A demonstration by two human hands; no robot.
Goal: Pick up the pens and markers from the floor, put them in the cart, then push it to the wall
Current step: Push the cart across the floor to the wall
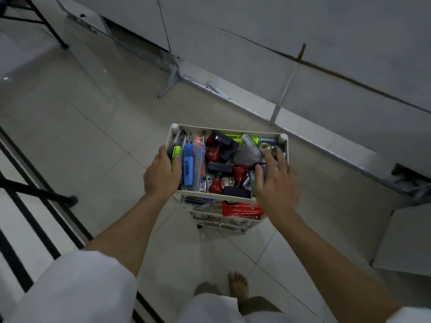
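A small white tiered cart (224, 128) stands on the tiled floor in front of me. Its top tray holds a blue highlighter (188, 164), a yellow-green highlighter (176, 154), several pens and markers, red-handled stamps (212, 154) and tape. My left hand (162, 174) grips the tray's left rim, fingers curled over it beside the yellow-green highlighter. My right hand (276, 180) lies with fingers spread over the tray's right side, resting on its rim and contents. I see no pens on the floor.
White wall panels with a metal frame base (233, 96) run diagonally just beyond the cart. Black table legs (46, 197) stand at left, another (50, 29) at top left. A white box (405, 241) sits at right. My bare foot (238, 285) is behind the cart.
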